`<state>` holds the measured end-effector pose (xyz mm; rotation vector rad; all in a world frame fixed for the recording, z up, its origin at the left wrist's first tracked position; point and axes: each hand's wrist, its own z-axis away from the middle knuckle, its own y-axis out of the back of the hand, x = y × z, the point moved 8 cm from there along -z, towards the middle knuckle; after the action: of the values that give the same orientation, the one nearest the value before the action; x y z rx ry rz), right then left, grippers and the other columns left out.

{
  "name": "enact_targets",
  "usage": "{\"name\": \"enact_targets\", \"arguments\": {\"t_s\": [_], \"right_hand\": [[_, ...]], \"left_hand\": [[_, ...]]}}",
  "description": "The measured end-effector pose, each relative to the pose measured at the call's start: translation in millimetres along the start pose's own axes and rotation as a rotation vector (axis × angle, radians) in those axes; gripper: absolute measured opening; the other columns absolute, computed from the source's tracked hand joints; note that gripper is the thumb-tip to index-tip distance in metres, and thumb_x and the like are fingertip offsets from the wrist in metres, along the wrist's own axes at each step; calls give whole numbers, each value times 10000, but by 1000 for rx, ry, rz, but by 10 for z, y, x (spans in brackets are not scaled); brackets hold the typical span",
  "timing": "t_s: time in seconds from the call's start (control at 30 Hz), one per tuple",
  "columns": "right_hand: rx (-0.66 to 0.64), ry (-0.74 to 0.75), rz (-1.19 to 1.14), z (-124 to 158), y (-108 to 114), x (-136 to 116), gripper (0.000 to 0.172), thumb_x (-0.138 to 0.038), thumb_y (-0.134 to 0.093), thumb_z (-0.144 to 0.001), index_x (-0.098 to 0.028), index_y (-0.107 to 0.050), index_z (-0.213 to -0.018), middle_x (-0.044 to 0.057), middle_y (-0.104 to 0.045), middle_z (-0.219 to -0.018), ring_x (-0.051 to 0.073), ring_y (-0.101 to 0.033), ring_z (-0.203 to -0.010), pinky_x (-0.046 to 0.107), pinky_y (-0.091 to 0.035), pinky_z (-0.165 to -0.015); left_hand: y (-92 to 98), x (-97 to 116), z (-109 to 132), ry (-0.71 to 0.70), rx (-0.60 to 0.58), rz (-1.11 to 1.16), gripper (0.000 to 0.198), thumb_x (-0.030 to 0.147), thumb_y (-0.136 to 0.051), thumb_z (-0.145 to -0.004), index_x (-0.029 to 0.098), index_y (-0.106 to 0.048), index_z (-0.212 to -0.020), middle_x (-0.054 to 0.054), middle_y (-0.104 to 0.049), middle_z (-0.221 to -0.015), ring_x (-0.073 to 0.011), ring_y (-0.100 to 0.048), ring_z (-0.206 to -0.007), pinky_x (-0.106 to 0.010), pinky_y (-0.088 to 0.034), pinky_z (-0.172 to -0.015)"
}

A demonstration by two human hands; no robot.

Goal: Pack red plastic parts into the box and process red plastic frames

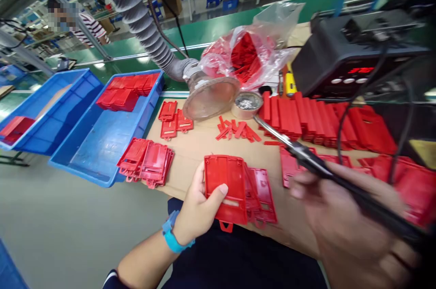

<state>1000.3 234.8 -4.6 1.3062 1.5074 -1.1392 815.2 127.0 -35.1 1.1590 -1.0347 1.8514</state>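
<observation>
red moulded plastic dominates this head view. the left hand [199,207] is closed round the lower edge of a red plastic frame [225,184], thumb across its face, with more loose frames [262,193] fanned just beside it. a blue wristband [170,234] circles that wrist. the right hand [344,216] is blurred, but it seems curled shut on a black-handled soldering iron [306,155], whose metal tip points past the frames toward a small metal tin [247,105] of silvery scraps.

ahead of the left hand, a cardboard-covered table [194,143] carries a stack of frames [148,161] and a loose scatter of small red pieces [235,130]. ahead of the right hand runs a long row of red cases [296,116], below a black control unit [340,57] with a red display. further left of the hand, a blue tray [98,152] holds a neat batch of red parts [119,98], and a second blue tray [51,116] sits beyond it. a clear plastic bag [245,52] of red parts lies further ahead. as things lie, far more red parts sit out on the table and in the bag than in the trays.
</observation>
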Motion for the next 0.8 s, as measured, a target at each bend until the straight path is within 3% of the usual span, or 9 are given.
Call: {"name": "enact_targets", "arguments": {"t_s": [0.13, 0.23, 0.33, 0.43, 0.53, 0.67, 0.8], "right_hand": [[-167, 102, 89, -23, -326, -203, 187, -201, -595, -800, -274, -615, -971, 32, -660, -875, 186, -634, -779, 376, -529, -715], [-289, 163, 163, 2, -442, -240, 267, -211, -607, -786, -278, -555, -1039, 47, -621, -979, 191, -614, -866, 378, -516, -786], [-346, 145, 155, 46, -483, -221, 284, -219, -619, -767, -271, -528, -1031, 40, -598, -948, 185, -605, -842, 355, -517, -768], [-327, 17, 94, 71, -478, -122, 232, -217, -604, -783, -267, -530, -997, 17, -588, -884, 161, -603, -788, 291, -524, -685], [-353, -48, 17, 98, -515, -77, 218, -208, -592, -793, -270, -521, -990, -1, -582, -854, 143, -597, -751, 255, -517, -641], [-369, -42, 25, 107, -537, -99, 211, -195, -580, -799, -279, -516, -982, -11, -578, -831, 129, -588, -709, 235, -506, -606], [-357, -11, 73, 111, -525, -115, 221, -205, -598, -800, -282, -530, -995, -5, -586, -877, 127, -592, -753, 230, -507, -652]], "left_hand": [[-191, -27, 65, -44, -73, -229, 575, 316, -526, -853, 221, -278, -1363, -68, -432, -1375, -223, -382, -1277, -363, -298, -1085], [-266, -65, 74, -90, -86, -357, 552, 320, -505, -864, 251, -279, -1363, -48, -400, -1397, -210, -379, -1277, -354, -300, -1083], [-298, -103, 75, -123, -82, -409, 530, 322, -496, -868, 253, -298, -1354, -52, -402, -1395, -215, -377, -1278, -358, -302, -1078], [-311, -112, 84, -149, -72, -443, 525, 318, -502, -862, 244, -319, -1348, -57, -457, -1353, -224, -368, -1284, -349, -295, -1076], [-324, -101, 99, -167, -67, -494, 520, 320, -492, -865, 247, -322, -1351, -61, -516, -1297, -228, -447, -1223, -345, -316, -1056], [-308, -73, 115, -195, -42, -606, 526, 332, -486, -865, 238, -316, -1354, -76, -601, -1174, -235, -568, -1071, -373, -322, -1044], [-306, -39, 128, -209, -39, -627, 522, 332, -469, -875, 237, -292, -1358, -77, -548, -1252, -221, -524, -1138, -347, -342, -1031]]}}
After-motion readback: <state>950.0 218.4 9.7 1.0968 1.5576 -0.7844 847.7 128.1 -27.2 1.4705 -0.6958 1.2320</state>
